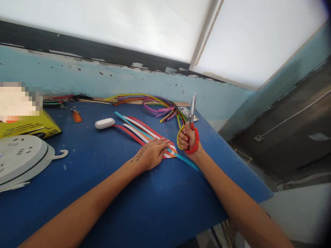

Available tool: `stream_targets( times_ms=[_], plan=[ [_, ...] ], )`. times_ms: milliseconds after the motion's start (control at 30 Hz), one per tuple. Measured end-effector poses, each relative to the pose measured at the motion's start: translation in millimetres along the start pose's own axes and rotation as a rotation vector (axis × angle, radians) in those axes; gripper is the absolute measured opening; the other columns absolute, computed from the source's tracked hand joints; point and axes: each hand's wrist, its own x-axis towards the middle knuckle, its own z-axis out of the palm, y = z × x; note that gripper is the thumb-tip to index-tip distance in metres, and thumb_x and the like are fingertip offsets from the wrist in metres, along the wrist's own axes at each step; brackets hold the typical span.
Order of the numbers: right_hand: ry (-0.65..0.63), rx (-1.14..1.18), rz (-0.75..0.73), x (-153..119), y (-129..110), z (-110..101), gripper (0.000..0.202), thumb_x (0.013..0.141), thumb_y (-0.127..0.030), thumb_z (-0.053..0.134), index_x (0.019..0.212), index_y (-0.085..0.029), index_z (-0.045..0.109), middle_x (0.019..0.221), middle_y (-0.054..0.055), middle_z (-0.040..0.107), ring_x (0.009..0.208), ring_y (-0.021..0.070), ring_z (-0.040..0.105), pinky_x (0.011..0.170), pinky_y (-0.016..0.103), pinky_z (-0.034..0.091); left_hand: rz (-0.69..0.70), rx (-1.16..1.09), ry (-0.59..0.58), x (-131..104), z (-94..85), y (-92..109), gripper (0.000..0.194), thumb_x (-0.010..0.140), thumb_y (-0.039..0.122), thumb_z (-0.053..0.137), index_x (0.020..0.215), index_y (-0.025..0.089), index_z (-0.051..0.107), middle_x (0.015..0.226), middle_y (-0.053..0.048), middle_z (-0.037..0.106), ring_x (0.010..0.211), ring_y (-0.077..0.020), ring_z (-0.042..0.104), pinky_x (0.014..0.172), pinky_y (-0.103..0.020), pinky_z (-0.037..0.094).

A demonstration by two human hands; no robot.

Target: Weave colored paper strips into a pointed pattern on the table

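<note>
Woven paper strips (139, 128) in red, white, blue and orange lie on the blue tabletop (165, 196). My left hand (155, 151) rests flat over their woven end, fingers stretched out. A loose blue strip (186, 162) sticks out past that end towards the right. My right hand (190, 139) is wrapped round the red and yellow handles of a pair of scissors (192, 112), raised above the table with the blades pointing up. The blades look closed together.
Behind the hands lies a bundle of coloured strips (155, 101). A white oblong case (104, 123) touches the strips' far end. On the left are an orange cutter-like object (76, 116), a yellow box (36, 125) and a round white device with a hook (23, 155). The table edge (240, 162) slopes away at right.
</note>
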Motion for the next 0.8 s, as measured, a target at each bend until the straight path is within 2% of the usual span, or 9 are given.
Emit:
stream_targets(
  times_ms=[67,200,533,800],
  plan=[
    [-0.029,0.01,0.02,6,9,-4,0.066,0.074,-0.075,0.074,0.063,-0.024,0.033,0.045,-0.013,0.026,0.034,0.0034,0.011,0.031,0.019,0.01,0.0,-0.005,0.002,0,0.3,0,0.033,0.103,0.021,0.045,0.127,0.02,0.067,0.137,-0.008,0.069,0.137,-0.0259,0.056,0.12,-0.052,0.039],
    [-0.097,-0.025,0.061,1,20,-10,0.062,0.076,-0.067,0.076,0.061,-0.024,0.034,0.043,-0.012,0.025,0.032,0.004,0.013,0.031,0.02,0.012,0.007,-0.012,-0.003,1,0.0,2,0.032,0.103,0.021,0.046,0.126,0.02,0.068,0.138,-0.008,0.068,0.137,-0.0259,0.057,0.12,-0.05,0.039],
    [-0.172,-0.122,0.141,-6,20,-17,0.062,0.081,-0.057,0.073,0.05,-0.024,0.03,0.04,-0.01,0.022,0.034,0.0041,0.013,0.033,0.021,0.012,0.035,-0.008,-0.001,2,1.3,2,0.031,0.1,0.018,0.049,0.123,0.019,0.069,0.137,-0.011,0.068,0.136,-0.0272,0.057,0.119,-0.051,0.039],
    [-0.16,-0.125,0.113,-7,20,-14,0.062,0.081,-0.055,0.071,0.049,-0.024,0.028,0.041,-0.01,0.02,0.034,0.0035,0.014,0.033,0.02,0.013,0.032,0.006,-0.012,2,-1.1,4,0.031,0.099,0.017,0.049,0.123,0.018,0.069,0.14,-0.011,0.066,0.135,-0.0271,0.059,0.119,-0.051,0.039]
  ],
)
